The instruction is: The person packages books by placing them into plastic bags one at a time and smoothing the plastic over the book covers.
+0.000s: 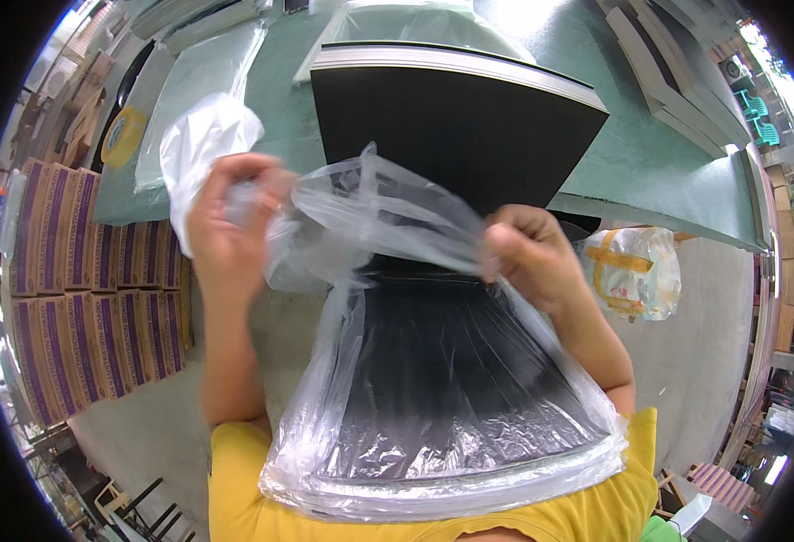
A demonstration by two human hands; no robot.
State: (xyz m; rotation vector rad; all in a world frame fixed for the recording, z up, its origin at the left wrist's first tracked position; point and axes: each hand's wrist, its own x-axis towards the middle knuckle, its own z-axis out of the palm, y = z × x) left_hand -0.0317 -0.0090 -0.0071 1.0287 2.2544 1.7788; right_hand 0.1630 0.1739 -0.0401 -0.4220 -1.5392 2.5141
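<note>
A stack of black sheets with pale edges sits inside a clear plastic bag [433,397], propped against my chest and reaching up toward the table. My left hand [230,230] grips the bag's open mouth on the left, bunched with a crumpled white plastic piece [205,144]. My right hand [528,253] pinches the mouth's other side, stretching the plastic [379,212] between the hands. Behind them, a second stack of black sheets [451,117] lies on the green table [640,163].
Flat clear bags [194,81] and a yellow tape roll [126,135] lie on the table's left part. Rows of brown and purple cartons [81,289] stand on the floor at left. A tied plastic bag with yellow strips [636,271] sits at right. Boards [677,72] lie far right.
</note>
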